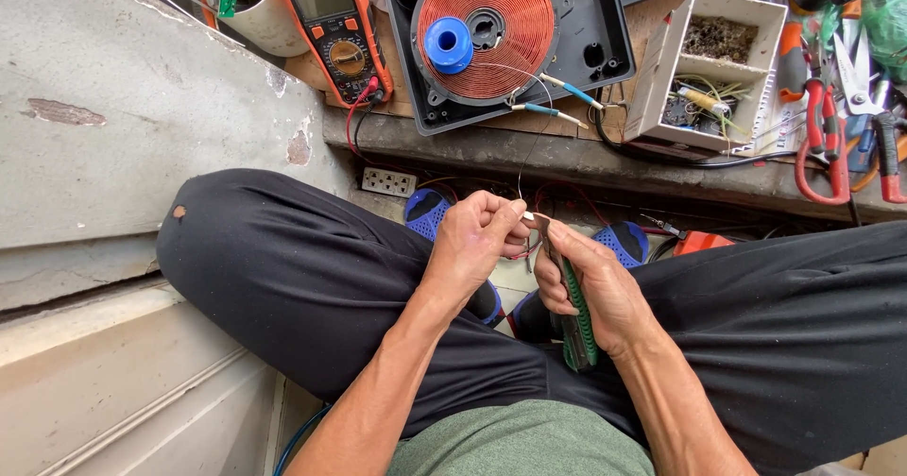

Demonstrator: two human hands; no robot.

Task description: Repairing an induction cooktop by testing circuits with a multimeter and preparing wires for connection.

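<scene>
Between my knees, above the floor, my two hands meet over a thin wire. My left hand is curled, thumb and fingertips pinched on the lower end of the wire, which rises from the pinch toward the bench. My right hand is clenched around a green-handled cutter; its handle runs down through the palm and juts out below the heel of the hand, while its tip lies just beside the left fingertips, at the wire's end. Whether the blade touches the wire cannot be told. Beneath the hands show my blue shoes, red leads and a white socket strip on the floor. Ahead, on the bench, lies an opened black housing holding a flat copper coil, with a blue spool resting on the coil's left side. Two blue-sleeved leads leave the coil toward the right. Left of the housing sits an orange multimeter, its red and black cables dropping over the bench edge. Right of the housing stands a white parts box with small components, and farther right lie red-handled pliers and scissors.
</scene>
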